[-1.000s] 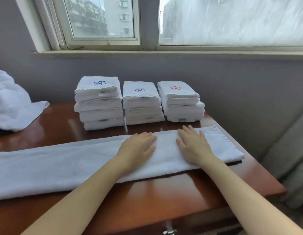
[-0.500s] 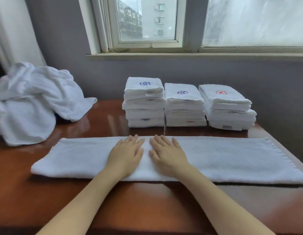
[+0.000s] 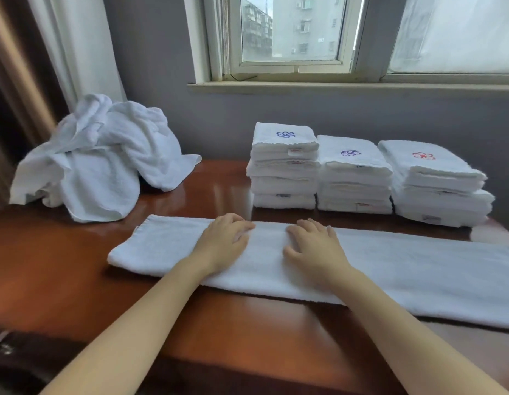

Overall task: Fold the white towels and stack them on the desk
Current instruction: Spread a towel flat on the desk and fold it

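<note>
Two hands lie palm-down on a long white towel (image 3: 418,269), which is folded into a narrow strip across the front of the worktop (image 3: 62,266). The left hand (image 3: 223,243) and right hand (image 3: 314,248) sit side by side, a little apart, toward the strip's left end. The right hand's fingers (image 3: 310,227) are loosely spread and press on the cloth. The left hand's fingers are close together and slightly bent, with the tips at the far edge. Neither hand pinches anything.

The step in hand appears to be smoothing the strip before the crosswise folds. Recommended procedure:

1. Hold the palms flat and sweep outward toward each end to drive out ridges.
2. Check that the long edges lie in line.
3. Bring one end over so that the corners meet squarely.
4. Match the finished size to the three folded stacks (image 3: 353,178) behind, near the wall.

A pile of unfolded towels (image 3: 99,158) sits at the back left, well apart from the strip.
</note>
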Available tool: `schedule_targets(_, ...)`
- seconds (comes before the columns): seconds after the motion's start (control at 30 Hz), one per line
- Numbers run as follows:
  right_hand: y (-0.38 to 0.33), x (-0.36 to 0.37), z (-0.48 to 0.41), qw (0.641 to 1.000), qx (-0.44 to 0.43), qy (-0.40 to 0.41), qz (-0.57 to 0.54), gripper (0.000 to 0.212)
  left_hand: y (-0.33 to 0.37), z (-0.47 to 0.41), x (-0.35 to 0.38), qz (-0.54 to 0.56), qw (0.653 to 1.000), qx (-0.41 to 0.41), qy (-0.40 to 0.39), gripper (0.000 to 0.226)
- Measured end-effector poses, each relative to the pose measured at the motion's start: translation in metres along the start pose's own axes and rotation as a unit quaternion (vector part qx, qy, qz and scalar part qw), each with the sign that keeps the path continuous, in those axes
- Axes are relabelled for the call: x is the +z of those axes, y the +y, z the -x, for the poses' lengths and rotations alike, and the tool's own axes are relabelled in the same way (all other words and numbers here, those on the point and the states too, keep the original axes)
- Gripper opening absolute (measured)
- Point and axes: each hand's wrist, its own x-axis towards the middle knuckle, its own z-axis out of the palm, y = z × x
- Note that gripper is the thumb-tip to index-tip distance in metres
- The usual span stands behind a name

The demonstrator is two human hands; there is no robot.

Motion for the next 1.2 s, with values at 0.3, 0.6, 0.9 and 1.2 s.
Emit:
schedule_targets(0.3, -0.042, 0.004, -0.028, 0.998, -0.019, 0.004, -0.058, 0.038, -0.019, -0.01, -0.018, 0.02, 1.0, -0.01, -0.007, 0.021)
schedule_targets(0.6, -0.052, -0.04, -0.053, 0.962, -0.039, -0.189, -0.194, 0.024, -0.026, -0.009, -0.02, 0.17, 0.983, 0.052, 0.039, 0.032)
schedule_targets(0.9, -0.049, -0.037, -0.049, 0.961, -0.066, -0.212, -0.166, 0.021, -0.023, -0.004, -0.027, 0.064, 0.997, 0.048, 0.015, 0.044)
schedule_targets(1.2, -0.049, -0.037, -0.012, 0.979, -0.117, -0.163, -0.042, 0.034, -0.014, 0.039, -0.044, -0.11, 0.988, 0.111, -0.018, 0.038)
